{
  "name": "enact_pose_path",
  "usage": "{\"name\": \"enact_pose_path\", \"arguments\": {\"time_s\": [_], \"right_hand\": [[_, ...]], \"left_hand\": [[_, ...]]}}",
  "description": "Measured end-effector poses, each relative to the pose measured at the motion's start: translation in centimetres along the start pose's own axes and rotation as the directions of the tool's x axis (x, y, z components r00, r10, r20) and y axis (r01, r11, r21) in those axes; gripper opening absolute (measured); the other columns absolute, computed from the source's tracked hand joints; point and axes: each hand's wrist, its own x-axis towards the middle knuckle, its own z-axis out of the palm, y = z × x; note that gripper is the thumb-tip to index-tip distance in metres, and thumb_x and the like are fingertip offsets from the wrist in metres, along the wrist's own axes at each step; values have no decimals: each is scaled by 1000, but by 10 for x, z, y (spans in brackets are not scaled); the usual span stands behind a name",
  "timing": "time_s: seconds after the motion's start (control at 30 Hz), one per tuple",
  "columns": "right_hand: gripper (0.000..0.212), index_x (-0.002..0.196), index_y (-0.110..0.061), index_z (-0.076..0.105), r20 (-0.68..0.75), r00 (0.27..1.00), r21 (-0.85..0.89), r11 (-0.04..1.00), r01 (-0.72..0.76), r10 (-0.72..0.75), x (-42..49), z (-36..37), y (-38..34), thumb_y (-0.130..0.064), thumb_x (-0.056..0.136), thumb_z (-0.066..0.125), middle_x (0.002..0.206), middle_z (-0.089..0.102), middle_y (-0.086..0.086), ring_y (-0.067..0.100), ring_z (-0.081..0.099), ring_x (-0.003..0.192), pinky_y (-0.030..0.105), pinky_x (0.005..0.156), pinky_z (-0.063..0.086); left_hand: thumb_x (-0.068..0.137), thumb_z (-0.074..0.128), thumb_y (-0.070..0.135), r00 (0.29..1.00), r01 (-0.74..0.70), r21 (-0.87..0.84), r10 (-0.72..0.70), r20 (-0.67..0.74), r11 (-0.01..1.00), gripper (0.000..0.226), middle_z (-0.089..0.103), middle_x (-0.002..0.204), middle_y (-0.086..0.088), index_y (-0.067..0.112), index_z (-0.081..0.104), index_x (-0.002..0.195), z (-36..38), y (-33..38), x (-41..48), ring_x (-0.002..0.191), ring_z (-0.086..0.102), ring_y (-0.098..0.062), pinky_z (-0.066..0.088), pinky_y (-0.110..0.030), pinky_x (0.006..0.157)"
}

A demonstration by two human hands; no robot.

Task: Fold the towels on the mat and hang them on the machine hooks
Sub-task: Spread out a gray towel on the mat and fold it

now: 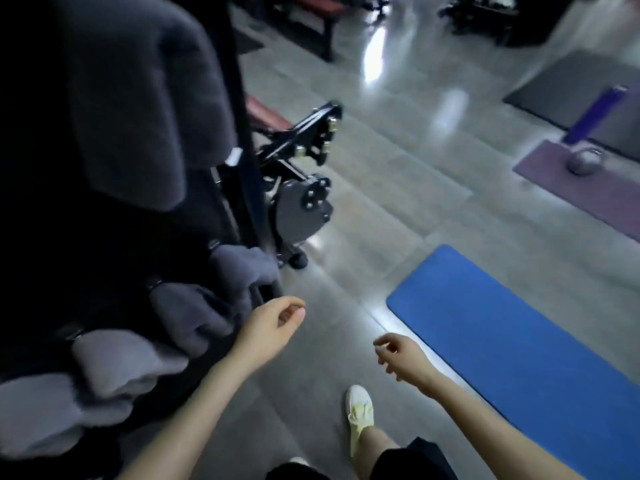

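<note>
- The step in hand seems to be the turn from the machine (301, 206), at the left of the frame, to the blue mat (519, 341) at the lower right, to look for a next towel. No towel shows on the visible part of the mat.
- To do it well, I would first check the end of the mat that is out of frame. Any towel there should be folded flat with the edges matched, so that it sits evenly on a hook.
- As far as the blur allows, 4 grey towels (187, 313) hang in a row at the lower left, and 1 larger towel (138, 98) hangs at the upper left. The hooks are too dark to see.
- The left hand (277, 322) is just beside the nearest hung towel without touching it, with the fingers loosely curled and holding nothing.
- The right hand (398, 358) hovers over the floor (346, 168) near the corner of the mat, also loosely curled and empty.
</note>
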Motion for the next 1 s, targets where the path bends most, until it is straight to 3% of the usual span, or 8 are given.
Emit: {"name": "enact_pose_path", "arguments": {"time_s": [0.13,0.27,0.37,0.47,0.67,0.8,1.0], "right_hand": [[14,99,-19,60,-153,974,169,975,-141,167,-4,-71,71,-20,94,46,79,63,2,12,54,59,19,44,40],[18,105,-17,59,-254,910,313,918,-245,329,7,-139,142,-23,95,46,82,64,1,12,55,62,20,46,41],[18,106,-15,59,-300,861,420,867,-267,411,23,-189,188,-22,95,47,82,62,1,13,54,61,23,47,41],[20,107,-12,60,-308,811,528,798,-290,498,40,-236,221,-20,94,48,80,62,2,14,53,60,23,47,40],[17,105,-16,58,-276,757,658,690,-301,593,78,-316,254,-22,95,46,83,62,3,15,53,63,24,50,40],[15,103,-15,58,-265,718,733,618,-284,643,117,-365,262,-21,96,46,82,61,5,16,51,64,26,50,40],[16,104,-13,58,-261,623,808,520,-277,737,216,-448,267,-22,97,47,82,62,6,17,49,63,28,49,37]], "left_hand": [[90,59,23,967,-174,27,165,192,984,14,66,90,7,17,67,101,59,76,67,78,60,5,43,-9,73],[91,58,19,895,-305,39,272,353,952,13,66,87,5,14,67,100,130,154,135,77,59,2,40,-5,71],[92,56,22,851,-346,42,295,435,937,17,68,91,2,14,66,103,181,207,182,87,62,-11,47,-21,82],[93,55,20,828,-347,34,289,480,937,17,69,92,-2,13,66,103,222,254,229,89,64,-16,49,-30,83],[93,55,23,782,-375,87,265,564,923,11,68,89,5,22,65,98,291,321,319,89,64,-13,48,-24,78],[92,55,23,754,-403,100,267,601,910,10,69,88,3,25,64,96,320,357,390,89,65,-15,49,-28,79],[92,55,22,679,-453,47,311,666,890,10,68,89,8,26,63,97,364,414,548,89,64,-13,44,-18,70]]}}
